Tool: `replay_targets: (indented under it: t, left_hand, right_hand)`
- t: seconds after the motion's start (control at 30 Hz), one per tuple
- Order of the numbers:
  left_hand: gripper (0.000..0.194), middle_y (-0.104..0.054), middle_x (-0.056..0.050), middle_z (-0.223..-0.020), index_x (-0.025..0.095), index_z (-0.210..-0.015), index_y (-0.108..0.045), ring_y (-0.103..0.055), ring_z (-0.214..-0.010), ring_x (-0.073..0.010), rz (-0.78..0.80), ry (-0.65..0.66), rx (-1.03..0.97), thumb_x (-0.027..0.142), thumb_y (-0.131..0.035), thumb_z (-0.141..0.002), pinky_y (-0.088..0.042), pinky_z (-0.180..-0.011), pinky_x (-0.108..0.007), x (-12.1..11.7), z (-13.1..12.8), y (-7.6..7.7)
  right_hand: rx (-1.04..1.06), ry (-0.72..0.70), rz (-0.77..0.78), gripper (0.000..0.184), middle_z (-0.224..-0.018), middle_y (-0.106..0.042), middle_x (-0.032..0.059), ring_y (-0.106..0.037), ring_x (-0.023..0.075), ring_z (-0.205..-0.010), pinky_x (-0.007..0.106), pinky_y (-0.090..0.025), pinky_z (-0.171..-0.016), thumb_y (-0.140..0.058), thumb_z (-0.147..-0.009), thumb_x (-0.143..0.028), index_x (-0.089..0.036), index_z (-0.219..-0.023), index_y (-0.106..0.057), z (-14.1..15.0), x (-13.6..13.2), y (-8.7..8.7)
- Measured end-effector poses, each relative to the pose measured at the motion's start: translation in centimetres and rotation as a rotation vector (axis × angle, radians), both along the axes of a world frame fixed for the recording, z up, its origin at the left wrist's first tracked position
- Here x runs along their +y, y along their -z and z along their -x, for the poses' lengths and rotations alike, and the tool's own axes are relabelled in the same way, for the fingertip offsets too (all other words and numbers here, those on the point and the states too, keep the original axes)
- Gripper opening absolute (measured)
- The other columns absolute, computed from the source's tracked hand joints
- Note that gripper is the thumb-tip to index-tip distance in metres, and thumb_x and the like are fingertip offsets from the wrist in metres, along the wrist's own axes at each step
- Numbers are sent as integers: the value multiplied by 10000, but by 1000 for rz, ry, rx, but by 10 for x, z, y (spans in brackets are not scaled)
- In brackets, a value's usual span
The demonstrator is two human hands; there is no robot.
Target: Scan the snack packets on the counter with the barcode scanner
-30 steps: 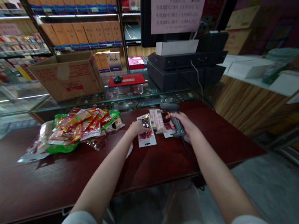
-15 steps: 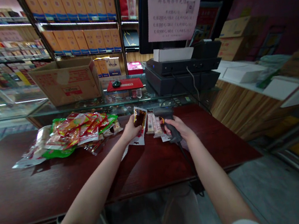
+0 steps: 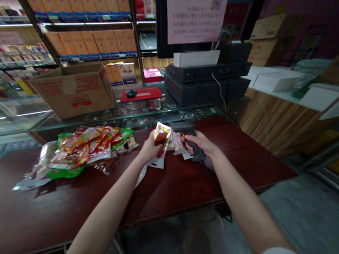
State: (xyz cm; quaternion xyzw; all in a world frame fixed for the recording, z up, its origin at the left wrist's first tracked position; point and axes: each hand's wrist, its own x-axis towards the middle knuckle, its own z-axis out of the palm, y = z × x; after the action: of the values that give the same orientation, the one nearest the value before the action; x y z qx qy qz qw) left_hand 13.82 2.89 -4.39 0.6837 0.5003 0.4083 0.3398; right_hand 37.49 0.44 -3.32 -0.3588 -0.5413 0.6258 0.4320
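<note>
The left hand [image 3: 149, 148] pinches a small white-and-gold snack packet with a dark red window [image 3: 162, 136], held above the dark red wooden desk [image 3: 57, 213]. The right hand [image 3: 200, 143] curls tightly around a black corded barcode scanner [image 3: 196, 148]. Red-and-green snack packets [image 3: 86, 151] lie heaped toward the far edge.

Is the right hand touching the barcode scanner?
Touching: the head view shows the right hand wrapped around the grip of the corded barcode scanner.
</note>
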Motion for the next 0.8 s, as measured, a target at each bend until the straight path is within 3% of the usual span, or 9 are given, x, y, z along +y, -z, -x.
replay_targets:
  t: [0.1,0.17,0.27,0.4,0.47,0.53,0.63,0.7,0.8]
  left_hand:
    - [770,-706,-81,-1101,192,-1357,-486,-640,-1101,-311,-13,-6,-14,91,-633,-608,-445,-1021,-451,-5,9,-6]
    - [786,-705,-92,-1095,209,-1418,-447,-650,-1068,-315,-51,-62,60,94,-604,-657,-459,-989,-450,-11,22,-19]
    - [748,-697,-125,-1084,259,-1490,-383,-658,-1009,-338,-120,-307,377,131,-535,-769,-461,-937,-476,-22,54,-49]
    - [615,-608,-179,-1279,284,-1507,-359,-556,-1181,-378,-278,-632,751,257,-425,-896,-375,-1002,-522,-27,114,-79]
    - [568,-578,-240,-1306,215,-1472,-428,-507,-1229,-426,-203,-709,900,340,-389,-919,-330,-1011,-585,-23,146,-77]
    - [586,-547,-302,-1327,132,-1385,-529,-474,-1250,-475,-28,-709,996,443,-410,-903,-298,-1005,-640,-16,172,-68]
    - [677,-473,-327,-1407,101,-1344,-561,-412,-1302,-510,58,-686,1039,568,-376,-890,-246,-1015,-695,-10,191,-52]
    - [691,-422,-330,-1451,71,-1347,-549,-342,-1360,-508,-6,-723,1055,562,-342,-907,-185,-1045,-715,-10,184,-46]
    - [609,-385,-301,-1494,36,-1330,-535,-253,-1436,-441,-220,-683,1044,459,-348,-933,-127,-1112,-670,-12,144,-43]
  right_hand:
    - [15,42,10,361,-437,-512,-65,-430,86,-353,200,-352,-373,-686,-734,-478,-185,-893,-548,-3,0,-2]
    - [24,71,8,363,-427,-507,-64,-432,89,-355,203,-356,-377,-672,-737,-474,-172,-913,-572,-5,-1,-4]
    - [48,101,-5,340,-413,-497,-59,-426,91,-356,206,-357,-380,-661,-746,-468,-167,-888,-592,-7,0,-6]
    - [63,103,-10,311,-408,-497,-48,-425,93,-347,211,-346,-373,-662,-745,-458,-170,-842,-597,-6,2,-5]
    - [63,91,-2,302,-412,-501,-46,-434,95,-348,212,-351,-377,-657,-754,-454,-170,-840,-600,-5,2,-5]
    - [60,85,1,291,-410,-499,-46,-436,94,-349,209,-355,-382,-653,-761,-446,-170,-835,-602,-4,2,-4]
    - [52,100,-3,286,-410,-502,-44,-438,94,-350,208,-351,-380,-658,-751,-446,-173,-819,-607,-5,3,-3]
    - [44,126,-9,293,-414,-505,-42,-442,97,-352,212,-351,-378,-666,-734,-453,-176,-811,-612,-7,5,-2]
    - [32,219,-25,295,-441,-534,-35,-454,101,-361,221,-361,-379,-688,-699,-455,-186,-799,-618,-12,9,1]
